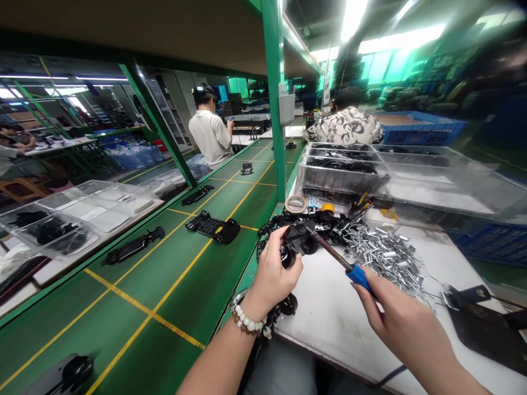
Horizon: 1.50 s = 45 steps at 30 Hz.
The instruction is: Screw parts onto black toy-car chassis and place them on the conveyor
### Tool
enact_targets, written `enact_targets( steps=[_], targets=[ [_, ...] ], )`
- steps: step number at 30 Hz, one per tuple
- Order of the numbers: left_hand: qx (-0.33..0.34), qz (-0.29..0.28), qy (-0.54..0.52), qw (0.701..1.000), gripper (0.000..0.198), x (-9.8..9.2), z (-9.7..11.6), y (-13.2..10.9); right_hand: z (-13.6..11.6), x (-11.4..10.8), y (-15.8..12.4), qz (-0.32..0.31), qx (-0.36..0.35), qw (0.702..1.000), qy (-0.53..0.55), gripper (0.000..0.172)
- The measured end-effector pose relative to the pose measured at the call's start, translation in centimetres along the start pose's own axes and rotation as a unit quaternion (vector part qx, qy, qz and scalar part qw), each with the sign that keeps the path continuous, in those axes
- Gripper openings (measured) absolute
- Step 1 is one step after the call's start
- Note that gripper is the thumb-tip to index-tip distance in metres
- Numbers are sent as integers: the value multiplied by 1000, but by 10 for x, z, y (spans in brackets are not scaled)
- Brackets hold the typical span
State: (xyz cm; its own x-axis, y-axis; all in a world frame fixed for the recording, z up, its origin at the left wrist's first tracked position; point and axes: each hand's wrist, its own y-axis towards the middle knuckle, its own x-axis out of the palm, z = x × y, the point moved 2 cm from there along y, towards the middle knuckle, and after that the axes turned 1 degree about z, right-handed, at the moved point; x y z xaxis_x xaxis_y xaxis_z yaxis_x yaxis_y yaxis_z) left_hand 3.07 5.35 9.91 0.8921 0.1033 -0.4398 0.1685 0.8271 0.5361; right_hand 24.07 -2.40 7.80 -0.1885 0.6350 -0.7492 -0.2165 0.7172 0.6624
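Observation:
My left hand is closed around a black toy car chassis with wheels, held above the near-left edge of the white table. My right hand grips a soldering iron by its blue handle. Its brownish metal shaft points up and left, and the tip reaches the chassis; whether it touches cannot be made out. Beyond it lies a heap of small bent silver metal pieces. More black parts are piled behind the chassis, and others sit below my left wrist.
A green conveyor belt with yellow lines runs along the left, carrying several black chassis. A green post rises beside the table. Clear plastic bins stand behind the metal heap. Tape lies near the post. Two people work farther back.

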Motion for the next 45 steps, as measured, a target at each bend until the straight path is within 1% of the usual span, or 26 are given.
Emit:
enact_targets(
  steps=[3, 6, 8, 11, 14, 16, 20, 26, 34, 37, 41, 43, 45],
  targets=[
    [-14, 0, -22, 1000, 50, -2, -2, 3, 7, 0, 1, -5, 14, 1000, 4, 30],
    [-30, -5, -70, 997, 46, -8, -8, 9, 27, 3, -1, -27, 52, 997, 43, 33],
    [-42, -30, -113, 992, 43, -13, -13, 13, 39, 6, -3, -52, 66, 995, 55, 34],
    [-61, -67, -164, 982, 42, -19, -20, 17, 49, 9, -7, -81, 56, 993, 70, 33],
    [-74, -79, -187, 976, 43, -23, -24, 20, 47, 9, -7, -97, 45, 991, 80, 30],
    [-78, -85, -191, 975, 44, -24, -25, 20, 44, 9, -5, -95, 40, 992, 76, 30],
    [-68, -87, -195, 975, 45, -23, -26, 20, 41, 9, -2, -91, 33, 993, 68, 31],
    [-64, -87, -195, 975, 44, -23, -27, 19, 44, 8, -3, -94, 36, 993, 57, 32],
    [-57, -92, -209, 972, 45, -28, -31, 17, 47, 5, -2, -99, 36, 994, 30, 33],
    [-58, -93, -212, 971, 45, -29, -34, 19, 55, 3, -1, -103, 34, 993, 54, 32],
    [-62, -93, -210, 971, 45, -27, -34, 21, 63, -7, -2, -99, 50, 984, 139, 30],
    [-60, -97, -206, 972, 45, -23, -30, 21, 58, -11, -2, -85, 45, 985, 146, 29],
    [-57, -98, -192, 975, 45, -18, -25, 20, 47, -12, -3, -76, 17, 988, 130, 29]
  ],
)
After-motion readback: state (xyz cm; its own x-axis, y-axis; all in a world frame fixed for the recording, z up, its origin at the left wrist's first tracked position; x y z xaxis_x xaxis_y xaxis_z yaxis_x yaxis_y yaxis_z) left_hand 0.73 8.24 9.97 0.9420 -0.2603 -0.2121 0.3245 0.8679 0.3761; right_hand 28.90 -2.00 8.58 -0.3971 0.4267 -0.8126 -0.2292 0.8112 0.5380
